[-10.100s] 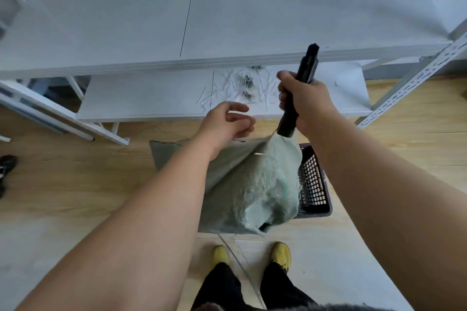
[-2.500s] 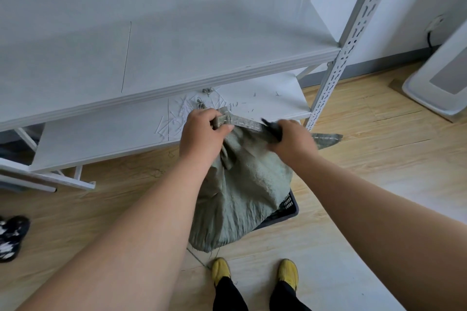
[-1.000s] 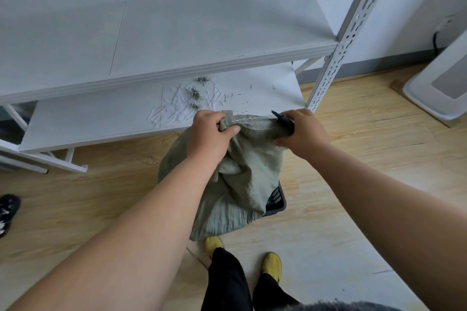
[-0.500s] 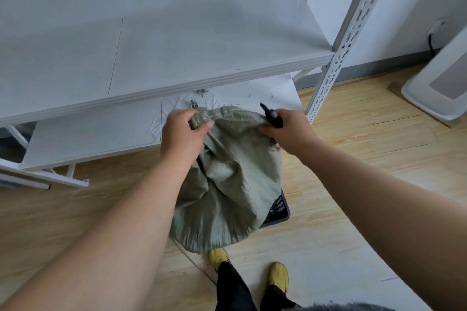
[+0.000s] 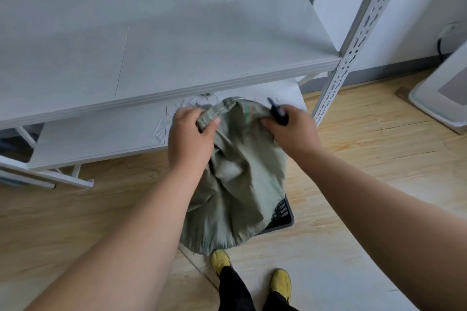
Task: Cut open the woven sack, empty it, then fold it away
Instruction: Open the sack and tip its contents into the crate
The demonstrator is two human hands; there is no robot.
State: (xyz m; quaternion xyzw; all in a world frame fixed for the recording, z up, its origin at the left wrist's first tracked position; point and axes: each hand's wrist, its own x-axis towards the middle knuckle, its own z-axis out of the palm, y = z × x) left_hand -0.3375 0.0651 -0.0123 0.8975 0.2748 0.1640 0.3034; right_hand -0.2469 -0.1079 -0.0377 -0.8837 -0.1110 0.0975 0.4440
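The woven sack [image 5: 237, 177] hangs over the black crate [image 5: 284, 212] at six o'clock of the lower shelf [image 5: 101, 134]. Its slack cloth could slip and spill outside the crate. The left hand [image 5: 190, 134] clamps its top hem; the right hand [image 5: 290, 129] grips hem and knife [image 5: 276, 112] together.

- I see a dull grey-green woven sack [image 5: 237, 179], with faint red and green marks near its top hem.
- The knife [image 5: 277, 111] is black.
- The basket [image 5: 284, 212] is black with a grid pattern.
- The shelf rack [image 5: 202, 48] is white.
- My shoes [image 5: 281, 283] are yellow, the trousers [image 5: 233, 293] black.
- The floor [image 5: 366, 149] is pale wood-grain.
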